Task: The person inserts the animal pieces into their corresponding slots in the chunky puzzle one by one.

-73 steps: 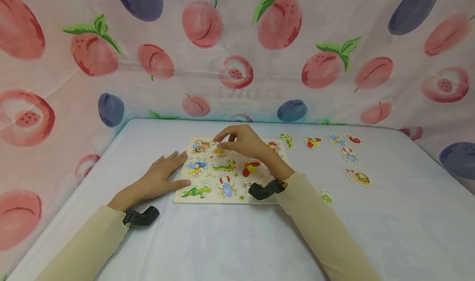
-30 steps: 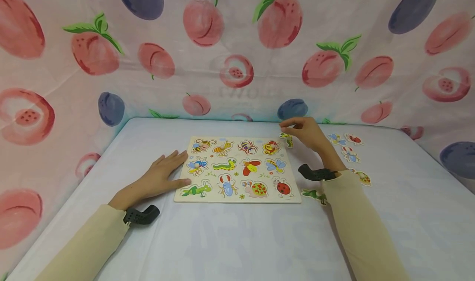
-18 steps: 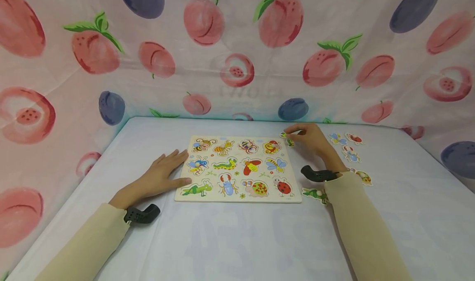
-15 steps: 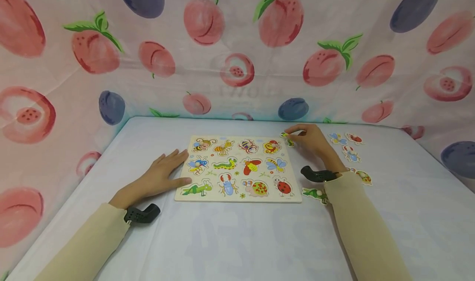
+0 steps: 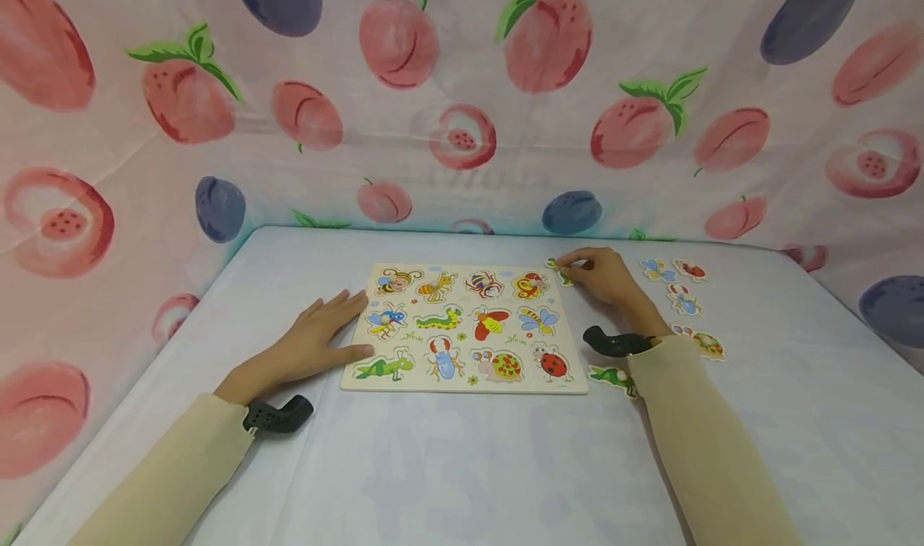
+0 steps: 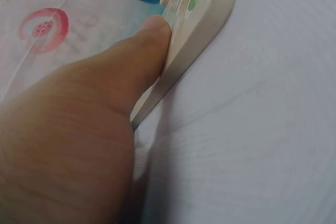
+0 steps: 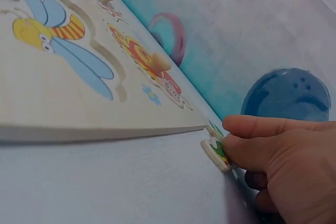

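The insect puzzle board (image 5: pixel 469 382) lies on the white table. My left hand (image 5: pixel 310 345) rests flat along its left edge; in the left wrist view the thumb (image 6: pixel 142 51) lies on the board's rim. Just off the board's back right corner, my right hand (image 5: pixel 602 275) pinches a green caterpillar puzzle piece (image 7: pixel 215 153) between thumb and index finger. The fingers cover part of this piece. On the board, the bee, butterfly and mosquito pictures carry knobs, while the dragonfly picture (image 7: pixel 63 40) sits in a bare recess.
Right of the board lie a grasshopper piece (image 5: pixel 612 379), a snail piece (image 5: pixel 706 343), a beetle piece (image 5: pixel 682 299), a dragonfly piece (image 5: pixel 658 271) and a ladybug piece (image 5: pixel 690 269). The right sleeve partly covers the grasshopper and snail. A fruit-patterned cloth (image 5: pixel 462 185) hangs behind the table.
My right hand has moved right, from above the board's top row to the caterpillar piece, and its fingers have closed on it. The left hand stays in place.
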Motion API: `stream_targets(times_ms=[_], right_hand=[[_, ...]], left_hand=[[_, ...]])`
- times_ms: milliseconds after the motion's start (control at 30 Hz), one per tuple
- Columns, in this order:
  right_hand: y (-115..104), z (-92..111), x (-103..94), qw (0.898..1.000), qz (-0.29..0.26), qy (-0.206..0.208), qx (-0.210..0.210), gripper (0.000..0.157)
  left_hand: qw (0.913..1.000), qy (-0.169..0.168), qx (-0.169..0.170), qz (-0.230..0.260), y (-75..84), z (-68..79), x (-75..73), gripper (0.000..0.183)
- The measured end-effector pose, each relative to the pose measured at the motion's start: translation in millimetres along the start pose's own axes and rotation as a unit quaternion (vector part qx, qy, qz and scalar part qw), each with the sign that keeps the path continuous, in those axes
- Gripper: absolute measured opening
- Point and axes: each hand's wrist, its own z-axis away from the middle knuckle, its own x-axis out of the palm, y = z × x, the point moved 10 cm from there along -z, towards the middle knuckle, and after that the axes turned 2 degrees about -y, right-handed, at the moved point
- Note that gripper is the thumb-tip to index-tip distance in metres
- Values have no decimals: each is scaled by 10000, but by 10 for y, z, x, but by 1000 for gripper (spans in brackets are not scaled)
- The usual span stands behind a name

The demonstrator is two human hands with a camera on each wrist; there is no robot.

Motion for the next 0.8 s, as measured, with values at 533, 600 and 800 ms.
stream_targets(times_ms=[533,600,800], right_hand=[[-100,15,-46,9988,72,261,-399,19],[-98,11,-53,9991,20,249,-345,19],[-111,17,-59,9996,-55,173,-229,21]], left_hand=[[10000,45,26,-21,16,2,-9,91],[10000,43,33,-16,18,4,-11,91],[10000,40,14,-11,7,2,-14,91]])
